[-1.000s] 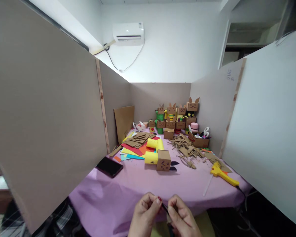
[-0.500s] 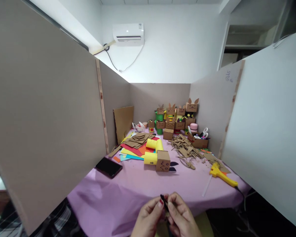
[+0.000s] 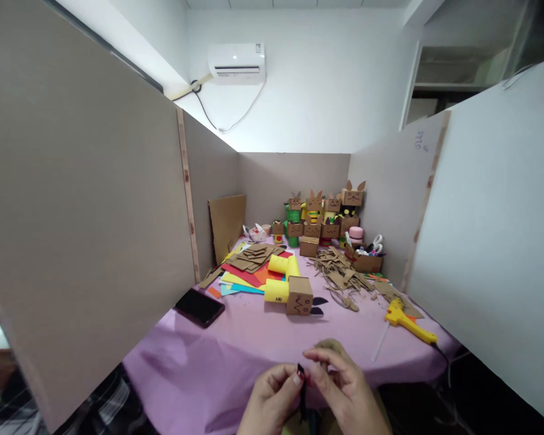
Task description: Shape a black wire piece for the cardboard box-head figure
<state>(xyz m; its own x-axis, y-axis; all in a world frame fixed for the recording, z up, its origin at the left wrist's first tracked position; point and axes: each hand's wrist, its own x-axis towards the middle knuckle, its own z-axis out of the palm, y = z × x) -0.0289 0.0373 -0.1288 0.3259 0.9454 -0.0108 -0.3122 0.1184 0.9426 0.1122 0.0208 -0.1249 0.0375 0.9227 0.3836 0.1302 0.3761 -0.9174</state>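
Low in front of me, my left hand [image 3: 274,399] pinches a thin black strip [image 3: 303,399] between thumb and fingers; its material is hard to tell. The strip hangs down from the fingertips. Close by on the right is my right hand [image 3: 342,386], thumb and index finger apart, with nothing visible between them. Farther up the table lies a cardboard-headed figure [image 3: 300,296] with a drawn face, two dark ears and a yellow paper tube [image 3: 276,290] behind its head.
On the purple cloth [image 3: 245,344] lie a black phone [image 3: 200,307] at left and a yellow glue gun [image 3: 410,323] at right. Coloured paper with cardboard pieces [image 3: 254,258], cardboard scraps [image 3: 340,269] and several finished figures [image 3: 312,229] stand farther back. Partition boards [image 3: 95,211] flank the table.
My right hand has let go of the black strip and drawn slightly right, its fingers spreading. The left hand still holds the strip, in nearly the same spot.
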